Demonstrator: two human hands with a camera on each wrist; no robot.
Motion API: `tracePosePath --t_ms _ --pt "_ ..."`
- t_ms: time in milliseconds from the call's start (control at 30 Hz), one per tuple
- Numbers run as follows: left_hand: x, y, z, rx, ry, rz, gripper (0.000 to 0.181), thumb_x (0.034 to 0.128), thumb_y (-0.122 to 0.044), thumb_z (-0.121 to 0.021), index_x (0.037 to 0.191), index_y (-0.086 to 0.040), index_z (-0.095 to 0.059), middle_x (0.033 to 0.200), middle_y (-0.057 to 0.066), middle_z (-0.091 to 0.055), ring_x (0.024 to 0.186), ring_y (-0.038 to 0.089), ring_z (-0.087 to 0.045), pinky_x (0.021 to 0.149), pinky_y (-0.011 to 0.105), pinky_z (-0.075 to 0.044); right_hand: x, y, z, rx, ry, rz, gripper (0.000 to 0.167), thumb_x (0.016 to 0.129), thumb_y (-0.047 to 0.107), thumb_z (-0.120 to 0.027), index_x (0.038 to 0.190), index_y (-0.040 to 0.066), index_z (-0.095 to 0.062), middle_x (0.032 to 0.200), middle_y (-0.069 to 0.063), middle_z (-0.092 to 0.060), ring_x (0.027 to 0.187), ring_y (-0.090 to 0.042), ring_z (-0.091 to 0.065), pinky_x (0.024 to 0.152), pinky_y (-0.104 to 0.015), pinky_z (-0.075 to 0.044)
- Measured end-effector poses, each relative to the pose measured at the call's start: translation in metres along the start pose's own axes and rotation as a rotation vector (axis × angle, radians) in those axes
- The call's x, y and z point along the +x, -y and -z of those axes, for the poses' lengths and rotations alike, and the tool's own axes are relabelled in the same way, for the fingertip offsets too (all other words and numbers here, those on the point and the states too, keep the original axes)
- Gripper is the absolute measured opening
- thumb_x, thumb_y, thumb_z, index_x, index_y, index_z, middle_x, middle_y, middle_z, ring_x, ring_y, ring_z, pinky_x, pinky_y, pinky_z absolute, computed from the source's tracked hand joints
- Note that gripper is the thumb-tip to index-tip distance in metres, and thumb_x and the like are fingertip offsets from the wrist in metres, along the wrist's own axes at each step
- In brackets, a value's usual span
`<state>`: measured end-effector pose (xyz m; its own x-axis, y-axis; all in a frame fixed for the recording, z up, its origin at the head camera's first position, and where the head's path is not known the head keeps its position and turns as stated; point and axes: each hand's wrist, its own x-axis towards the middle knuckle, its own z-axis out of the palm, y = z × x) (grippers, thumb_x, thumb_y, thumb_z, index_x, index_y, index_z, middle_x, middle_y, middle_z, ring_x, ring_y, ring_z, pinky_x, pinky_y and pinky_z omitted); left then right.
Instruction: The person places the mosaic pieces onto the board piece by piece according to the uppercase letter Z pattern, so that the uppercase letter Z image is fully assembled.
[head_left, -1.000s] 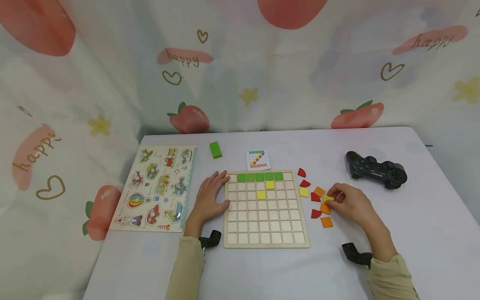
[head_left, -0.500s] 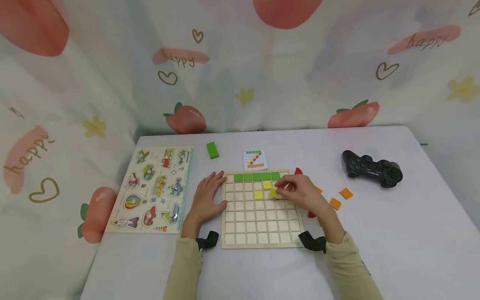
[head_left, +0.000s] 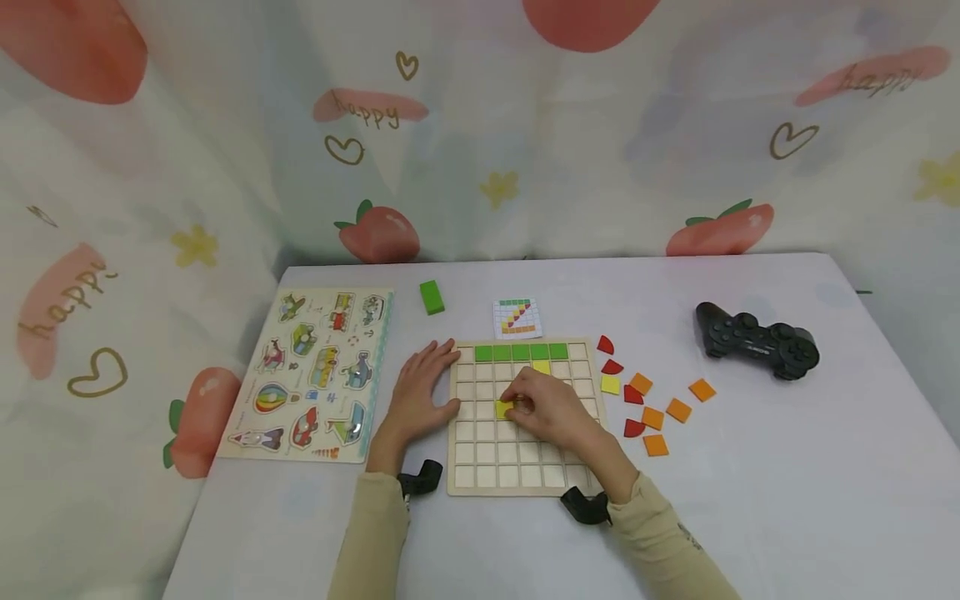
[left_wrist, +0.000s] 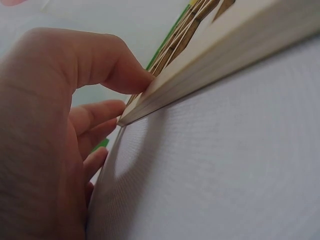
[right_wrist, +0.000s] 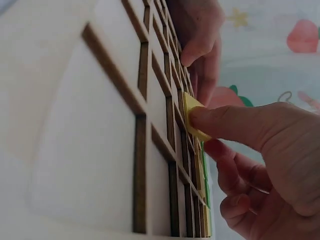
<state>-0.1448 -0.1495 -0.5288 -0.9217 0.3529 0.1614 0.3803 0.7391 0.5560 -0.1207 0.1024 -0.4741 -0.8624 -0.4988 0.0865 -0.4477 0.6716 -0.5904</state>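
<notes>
A wooden grid board (head_left: 480, 492) lies on the table, with several green square tiles (head_left: 521, 352) in its top row and a yellow tile (head_left: 542, 366) below them. My right hand (head_left: 551, 408) pinches another yellow square tile (head_left: 503, 409) over a cell left of the board's middle. In the right wrist view, the thumb presses this yellow tile (right_wrist: 190, 106), which sits tilted against the grid ribs. My left hand (head_left: 416, 396) rests along the board's left edge, fingers spread; in the left wrist view its thumb (left_wrist: 115, 65) touches the rim. The right hand covers some cells.
Right of the board lie several red pieces (head_left: 633, 394), several orange squares (head_left: 656, 445) and a yellow square (head_left: 611, 384). Behind it are a pattern card (head_left: 517, 318) and a green block (head_left: 432, 297). A picture puzzle (head_left: 307, 375) is at left, a game controller (head_left: 757, 342) at right.
My right hand has carried a yellow tile from the loose pieces leftward over the board to a cell below the earlier yellow ones. My left hand has stayed at the board's edge.
</notes>
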Motion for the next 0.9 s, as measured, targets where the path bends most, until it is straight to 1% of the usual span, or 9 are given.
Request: tracePosePath --t_ms 133,267,400,533,700,900 --pt "0.002 -0.002 -0.002 0.016 0.013 -0.003 0.076 0.0746 -0.036 -0.062 0.146 -0.017 -0.046 0.16 -0.004 -0.031 0.149 0.022 -0.02 0.121 0.046 -0.012 -0.003 -0.002 -0.001 -0.053 -0.002 0.011 0.017 0.082 0.015 -0.078 0.098 0.01 -0.078 0.09 0.004 -0.058 0.07 -0.007 -0.047 0.059 -0.022 -0.042" --pt "0.002 -0.004 -0.001 -0.001 -0.002 -0.015 0.075 0.0742 -0.034 -0.063 0.145 -0.015 -0.048 0.159 -0.001 -0.033 0.148 0.025 -0.022 0.12 0.049 -0.014 -0.003 -0.003 -0.001 -0.056 0.001 0.032 0.014 0.083 0.015 -0.077 0.096 0.01 -0.079 0.089 0.005 -0.06 0.067 -0.006 -0.046 0.057 -0.021 -0.041" --pt "0.001 -0.004 0.002 0.013 0.005 0.003 0.075 0.0745 -0.034 -0.063 0.145 -0.015 -0.047 0.159 -0.002 -0.032 0.148 0.023 -0.021 0.121 0.047 -0.013 0.0 -0.002 -0.003 -0.069 0.005 0.054 0.011 0.084 0.017 -0.077 0.093 0.012 -0.08 0.088 0.007 -0.06 0.068 -0.004 -0.048 0.058 -0.02 -0.042" --pt "0.001 -0.003 0.002 0.024 0.018 0.013 0.076 0.0745 -0.035 -0.063 0.146 -0.017 -0.046 0.16 -0.004 -0.031 0.149 0.022 -0.02 0.121 0.045 -0.012 -0.001 0.0 -0.004 -0.107 0.019 0.048 0.013 0.083 0.02 -0.078 0.094 0.012 -0.08 0.088 0.008 -0.058 0.068 -0.004 -0.048 0.056 -0.019 -0.041" --pt "0.001 -0.003 0.003 0.02 0.022 0.015 0.076 0.0747 -0.035 -0.063 0.147 -0.017 -0.046 0.16 -0.004 -0.03 0.149 0.022 -0.02 0.121 0.046 -0.012 -0.001 0.005 -0.002 -0.144 0.041 0.033 0.015 0.083 0.022 -0.078 0.094 0.012 -0.081 0.085 0.008 -0.058 0.067 -0.005 -0.049 0.053 -0.019 -0.04" --pt "0.0 -0.004 0.002 0.019 0.019 0.014 0.075 0.0752 -0.035 -0.063 0.146 -0.017 -0.046 0.16 -0.003 -0.031 0.149 0.022 -0.02 0.121 0.046 -0.012 -0.002 0.007 -0.001 -0.155 0.042 0.028 0.015 0.082 0.021 -0.079 0.093 0.011 -0.081 0.086 0.008 -0.058 0.071 -0.007 -0.052 0.055 -0.019 -0.041"
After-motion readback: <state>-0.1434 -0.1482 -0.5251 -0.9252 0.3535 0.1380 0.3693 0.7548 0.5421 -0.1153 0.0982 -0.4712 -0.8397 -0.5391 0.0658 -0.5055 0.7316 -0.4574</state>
